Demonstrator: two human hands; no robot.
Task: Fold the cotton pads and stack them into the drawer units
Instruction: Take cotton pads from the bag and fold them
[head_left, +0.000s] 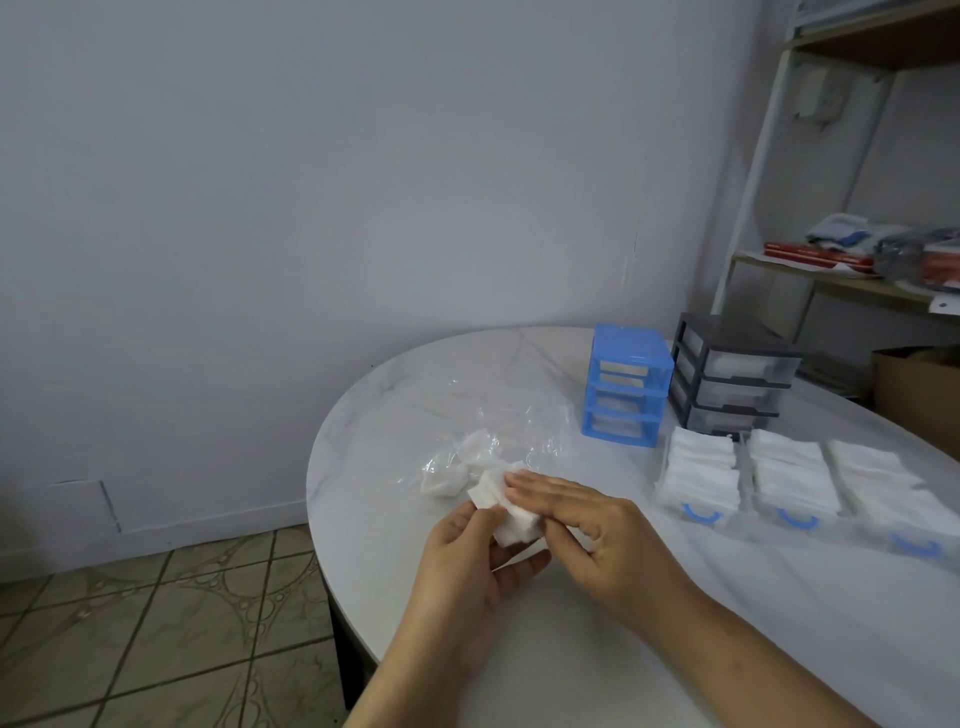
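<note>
Both hands meet over the white table (519, 665), holding a small bunch of white cotton pads (503, 506). My left hand (475, 561) cups the pads from below. My right hand (587, 525) lies on top of them with its fingers flat. A clear plastic bag (488, 431) with a few more pads lies just beyond the hands. Three clear drawers with blue handles, pulled out of their unit, sit at the right, each filled with folded pads (701, 470). The blue drawer unit (626, 384) stands empty of drawers; beside it is the grey drawer unit (732, 379).
A metal shelf rack (810, 270) with books and cloths stands at the far right, with a cardboard box (914, 389) below it. The table's rounded edge drops to a tiled floor (156, 623) at the left. A plain wall stands behind the table.
</note>
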